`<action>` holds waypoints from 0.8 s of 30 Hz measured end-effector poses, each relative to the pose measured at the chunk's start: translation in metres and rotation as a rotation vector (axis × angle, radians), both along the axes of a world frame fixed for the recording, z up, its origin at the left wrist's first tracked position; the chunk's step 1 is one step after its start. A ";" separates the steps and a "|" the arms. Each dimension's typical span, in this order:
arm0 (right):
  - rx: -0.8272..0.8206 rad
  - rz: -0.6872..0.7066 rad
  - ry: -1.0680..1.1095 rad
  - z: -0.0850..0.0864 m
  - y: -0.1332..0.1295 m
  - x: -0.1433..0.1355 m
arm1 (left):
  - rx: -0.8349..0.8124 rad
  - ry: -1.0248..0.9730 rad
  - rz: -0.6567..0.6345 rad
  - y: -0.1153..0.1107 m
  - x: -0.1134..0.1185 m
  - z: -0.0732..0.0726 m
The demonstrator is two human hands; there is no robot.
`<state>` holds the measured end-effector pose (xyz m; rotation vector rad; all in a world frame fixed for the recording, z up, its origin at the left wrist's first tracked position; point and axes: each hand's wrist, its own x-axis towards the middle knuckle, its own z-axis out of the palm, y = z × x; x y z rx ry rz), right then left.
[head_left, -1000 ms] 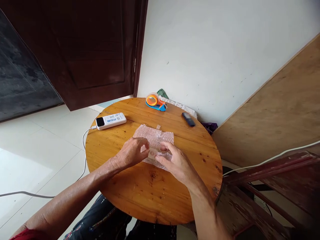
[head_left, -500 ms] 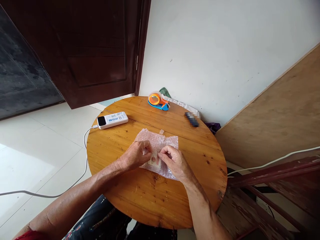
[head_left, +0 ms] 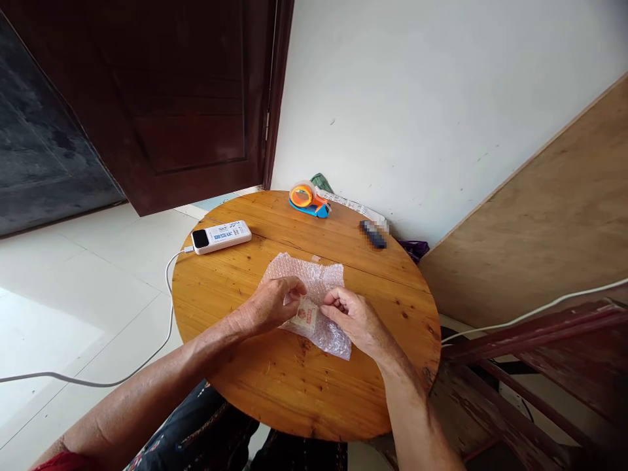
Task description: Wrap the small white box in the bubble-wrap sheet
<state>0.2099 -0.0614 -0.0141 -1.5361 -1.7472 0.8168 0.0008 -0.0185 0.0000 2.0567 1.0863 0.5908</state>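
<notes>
A sheet of pinkish bubble wrap [head_left: 326, 273] lies on the round wooden table [head_left: 294, 412]. Near its middle sits a small, flat, pale packet [head_left: 308, 314] with red print; whether it is on the wrap or under a layer of it I cannot tell. My left hand [head_left: 277, 302] hovers at the packet's upper left, thumb and forefinger curled together in a pinch. Close to the packet's right side, my right hand [head_left: 350, 317] is also pinched, fingertips over the wrap. What either pinch holds is too small to make out.
A tape dispenser [head_left: 309, 198] stands at the table's back. A white device [head_left: 223, 237] with a cable [head_left: 169, 307] lies at left, a blurred dark object [head_left: 373, 234] at back right. A small clear piece [head_left: 316, 258] lies beyond the wrap. Wall and door border the table.
My right hand has moved slightly right, away from my left hand, and more of the packet's red print shows between them. The view has shifted a little.
</notes>
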 end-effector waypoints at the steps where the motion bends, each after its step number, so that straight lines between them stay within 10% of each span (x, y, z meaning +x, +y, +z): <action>1: -0.007 -0.003 -0.003 -0.002 0.000 0.001 | 0.005 0.006 -0.008 0.000 0.000 -0.001; 11: 0.079 -0.081 -0.020 -0.020 0.002 -0.002 | 0.213 0.042 -0.260 0.001 -0.003 0.000; 18: 0.496 -0.108 -0.388 0.029 -0.036 -0.021 | 0.142 0.090 -0.268 0.006 -0.001 0.005; 24: 0.351 0.142 -0.574 0.046 -0.049 -0.054 | 0.109 0.086 -0.281 0.012 0.002 0.002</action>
